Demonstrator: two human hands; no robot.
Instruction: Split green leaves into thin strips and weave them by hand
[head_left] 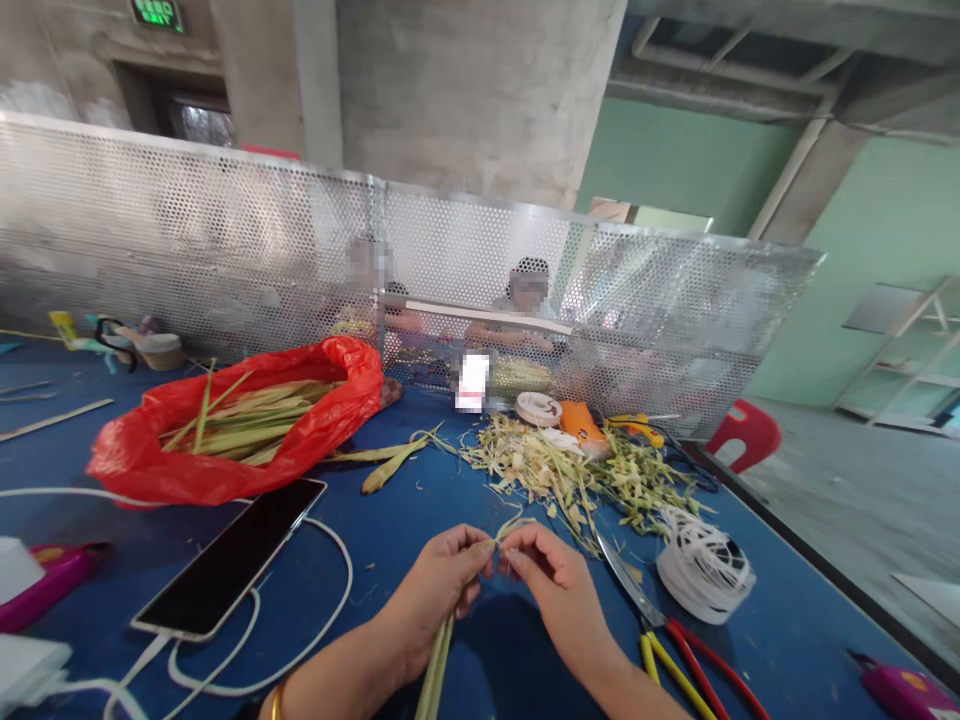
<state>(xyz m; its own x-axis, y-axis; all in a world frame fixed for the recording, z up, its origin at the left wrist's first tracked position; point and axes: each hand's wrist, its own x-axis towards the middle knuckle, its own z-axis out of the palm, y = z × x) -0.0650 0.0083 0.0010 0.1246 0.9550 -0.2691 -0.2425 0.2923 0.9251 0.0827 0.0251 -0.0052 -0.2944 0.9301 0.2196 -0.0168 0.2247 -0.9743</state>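
My left hand (450, 575) is closed round a bundle of dried green husk strips (433, 670), whose long end hangs down toward me. Close beside it, my right hand (547, 580) pinches thin strands at the top of the same bundle. The fingertips of both hands nearly meet there, and wispy strand ends (514, 525) stick up past them. To the right lie scissors (645, 605) with red and yellow handles, blades parted. A roll of white strip (705, 570) stands beyond the scissors.
A red plastic bag (225, 485) of husk leaves lies left, near a charging phone (232, 560) and its white cable (345, 590). Husk scraps (540, 465) are heaped ahead. A perforated metal screen (465, 250) crosses the blue table (390, 540); people sit behind it.
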